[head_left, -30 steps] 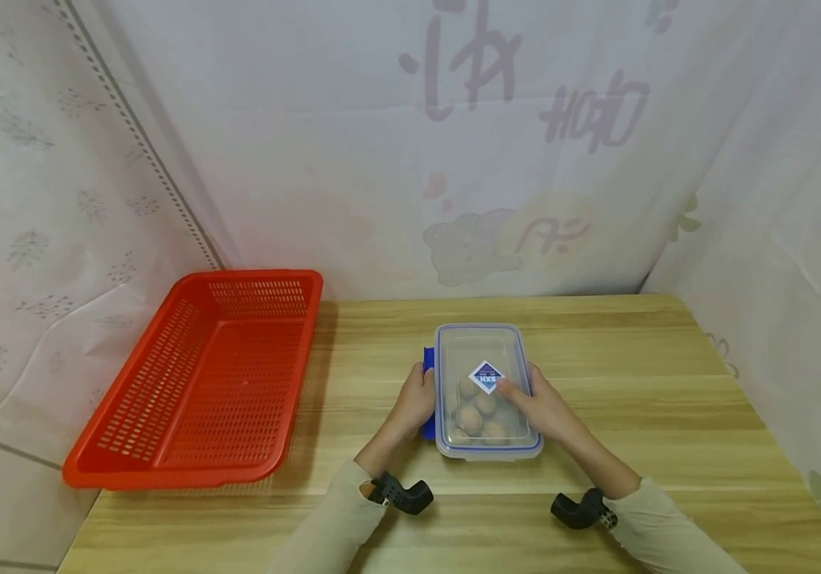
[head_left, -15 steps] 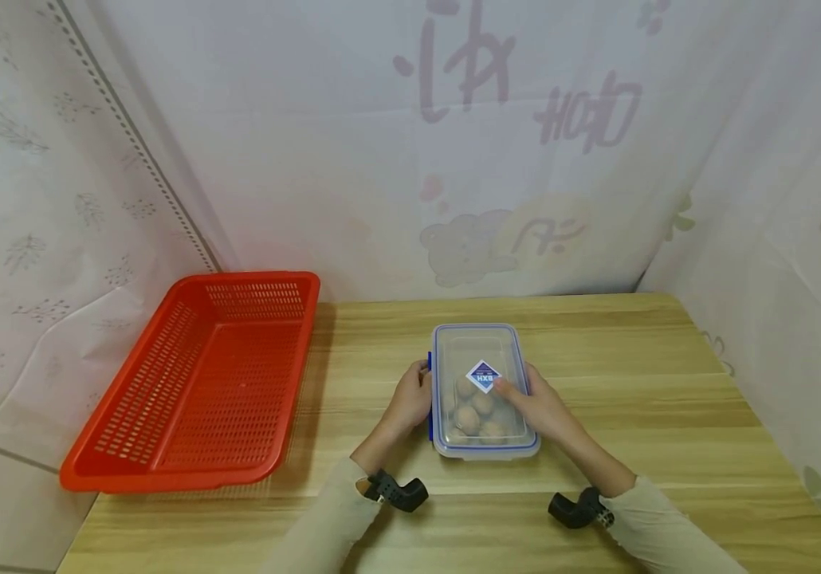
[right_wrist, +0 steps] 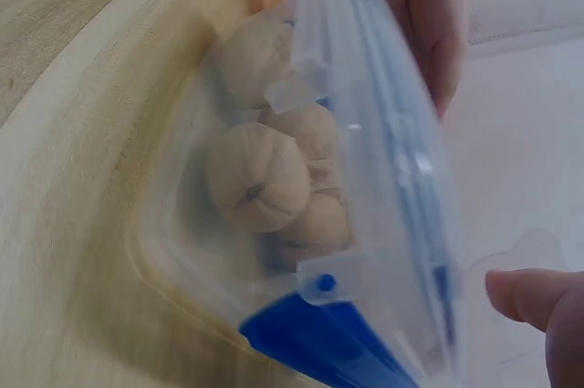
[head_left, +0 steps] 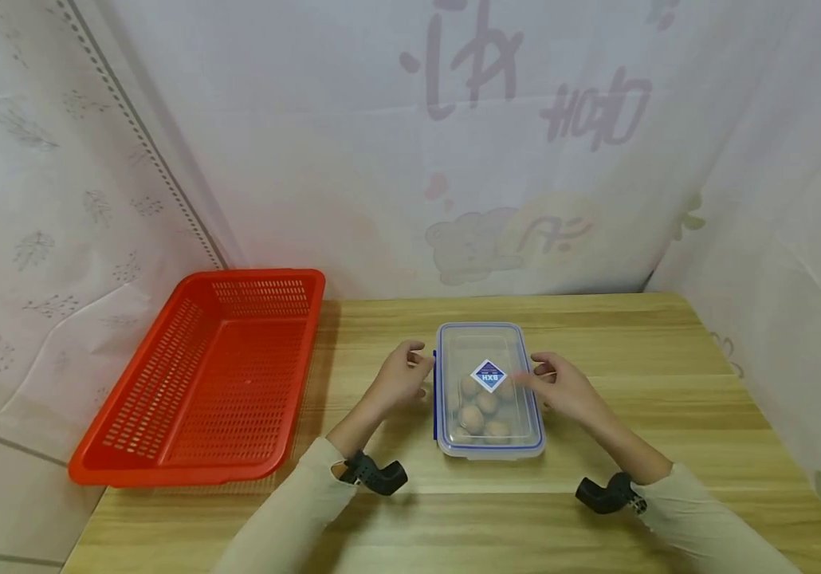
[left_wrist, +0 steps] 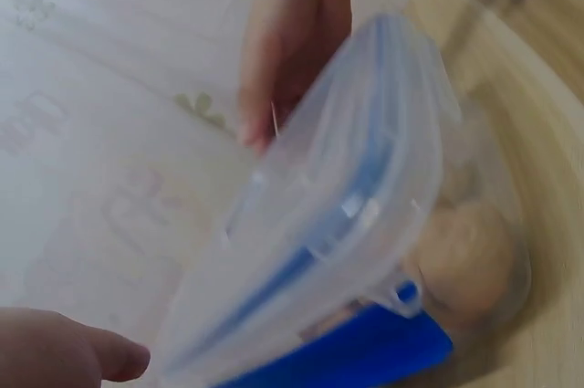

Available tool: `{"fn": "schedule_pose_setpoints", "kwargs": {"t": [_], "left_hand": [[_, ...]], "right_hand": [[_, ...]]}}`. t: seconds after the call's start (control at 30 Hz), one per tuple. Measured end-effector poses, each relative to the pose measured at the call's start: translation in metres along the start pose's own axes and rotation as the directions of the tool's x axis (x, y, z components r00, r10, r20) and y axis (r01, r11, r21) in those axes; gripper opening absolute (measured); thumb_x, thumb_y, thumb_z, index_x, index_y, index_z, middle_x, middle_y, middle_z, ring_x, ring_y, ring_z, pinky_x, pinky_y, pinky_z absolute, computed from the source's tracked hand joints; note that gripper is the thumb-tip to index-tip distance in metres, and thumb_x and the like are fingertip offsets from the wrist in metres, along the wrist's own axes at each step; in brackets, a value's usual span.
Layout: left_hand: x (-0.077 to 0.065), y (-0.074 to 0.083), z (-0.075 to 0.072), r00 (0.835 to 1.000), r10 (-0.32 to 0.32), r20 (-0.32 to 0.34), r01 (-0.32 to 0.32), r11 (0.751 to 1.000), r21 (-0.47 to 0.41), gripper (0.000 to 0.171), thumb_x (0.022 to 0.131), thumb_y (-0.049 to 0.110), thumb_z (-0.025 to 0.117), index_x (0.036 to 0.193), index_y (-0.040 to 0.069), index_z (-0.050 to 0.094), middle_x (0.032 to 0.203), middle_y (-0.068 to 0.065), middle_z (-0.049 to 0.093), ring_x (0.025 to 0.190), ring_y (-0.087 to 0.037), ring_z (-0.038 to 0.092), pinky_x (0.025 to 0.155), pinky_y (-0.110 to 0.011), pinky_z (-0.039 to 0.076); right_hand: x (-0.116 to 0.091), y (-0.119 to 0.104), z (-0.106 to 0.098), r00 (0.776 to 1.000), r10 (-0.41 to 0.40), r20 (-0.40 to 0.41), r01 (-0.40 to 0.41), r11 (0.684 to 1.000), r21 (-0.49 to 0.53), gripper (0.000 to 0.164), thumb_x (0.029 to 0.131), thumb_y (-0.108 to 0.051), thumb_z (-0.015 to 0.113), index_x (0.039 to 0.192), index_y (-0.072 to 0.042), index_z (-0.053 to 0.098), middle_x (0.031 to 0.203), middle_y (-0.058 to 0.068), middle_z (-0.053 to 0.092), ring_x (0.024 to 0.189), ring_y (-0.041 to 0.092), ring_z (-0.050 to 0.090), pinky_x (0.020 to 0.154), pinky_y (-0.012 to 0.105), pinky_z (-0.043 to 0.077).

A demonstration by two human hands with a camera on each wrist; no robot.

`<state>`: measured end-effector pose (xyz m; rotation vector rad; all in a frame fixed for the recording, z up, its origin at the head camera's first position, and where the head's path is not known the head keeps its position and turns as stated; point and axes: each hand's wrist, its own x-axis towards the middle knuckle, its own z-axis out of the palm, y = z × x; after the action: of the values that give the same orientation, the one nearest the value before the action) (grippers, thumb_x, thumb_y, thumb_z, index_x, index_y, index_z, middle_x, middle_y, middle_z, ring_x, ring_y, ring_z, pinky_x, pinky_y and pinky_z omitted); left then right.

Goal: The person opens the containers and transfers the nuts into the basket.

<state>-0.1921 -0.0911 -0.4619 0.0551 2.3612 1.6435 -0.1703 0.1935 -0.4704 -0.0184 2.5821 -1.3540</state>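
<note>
A clear plastic food container point(head_left: 482, 343) with a blue-edged lid and a diamond sticker stands on the table in the head view. Through its walls show several walnuts point(head_left: 471, 418). Its lid is on, and blue latches point(right_wrist: 319, 338) hang along the sides in the wrist views. Just off the left edge is my left hand point(head_left: 398, 379), fingers loosely bent and holding nothing. My right hand point(head_left: 564, 387) hovers at the right edge, its thumb above the lid; the right wrist view shows that thumb apart from the container.
A red perforated plastic basket point(head_left: 166, 477) sits at the table's left side. The wooden table point(head_left: 618, 343) meets a printed cloth backdrop point(head_left: 353, 159) behind, with cloth on both sides too.
Both hands have let go of the container and drawn slightly outward, the left to the left, the right to the right. The left-side latch now lies closer against the container.
</note>
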Motion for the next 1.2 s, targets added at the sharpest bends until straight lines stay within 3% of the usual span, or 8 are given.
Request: {"fn": "schedule_pose_setpoints", "kwargs": {"t": [0.13, 0.3, 0.7, 1.2], "left_hand": [[-0.005, 0.007, -0.001, 0.997, -0.034, 0.063, 0.036, 0.999, -0.03, 0.055, 0.105, 0.018, 0.059, 0.148, -0.009, 0.04, 0.121, -0.023, 0.057, 0.101, -0.036, 0.066, 0.076, -0.047, 0.062], [-0.009, 0.011, 0.004, 0.991, -0.055, 0.124, 0.062, 0.997, -0.055, 0.056, 0.103, 0.012, 0.06, 0.149, -0.012, 0.038, 0.119, -0.023, 0.056, 0.086, -0.028, 0.067, 0.073, -0.045, 0.062], [-0.014, 0.008, 0.008, 0.99, -0.051, 0.13, 0.053, 0.999, -0.006, 0.054, 0.099, 0.005, 0.066, 0.147, -0.006, 0.045, 0.108, -0.017, 0.056, 0.077, -0.021, 0.065, 0.071, -0.045, 0.062], [-0.016, 0.015, 0.01, 0.992, -0.048, 0.113, 0.041, 0.997, 0.064, 0.051, 0.097, 0.003, 0.068, 0.143, -0.007, 0.049, 0.101, -0.012, 0.054, 0.075, -0.021, 0.062, 0.069, -0.045, 0.062]], "right_hand": [[-0.006, -0.001, -0.007, 0.999, -0.016, 0.042, 0.014, 0.999, 0.051, 0.068, 0.098, -0.034, 0.069, 0.145, 0.009, 0.043, 0.123, 0.027, 0.058, 0.098, 0.031, 0.065, 0.068, 0.037, 0.062], [-0.009, 0.001, -0.007, 0.995, -0.021, 0.093, 0.014, 0.997, 0.079, 0.066, 0.099, -0.027, 0.07, 0.146, 0.01, 0.042, 0.121, 0.026, 0.058, 0.092, 0.026, 0.066, 0.067, 0.038, 0.062], [-0.012, -0.001, -0.004, 0.994, -0.048, 0.1, 0.039, 0.995, 0.087, 0.065, 0.098, -0.018, 0.07, 0.147, 0.011, 0.04, 0.114, 0.023, 0.059, 0.086, 0.023, 0.066, 0.065, 0.038, 0.062], [-0.015, -0.004, -0.003, 0.995, -0.067, 0.076, 0.065, 0.997, 0.028, 0.062, 0.096, -0.012, 0.071, 0.145, 0.014, 0.043, 0.11, 0.02, 0.059, 0.082, 0.021, 0.066, 0.063, 0.041, 0.062]]}}
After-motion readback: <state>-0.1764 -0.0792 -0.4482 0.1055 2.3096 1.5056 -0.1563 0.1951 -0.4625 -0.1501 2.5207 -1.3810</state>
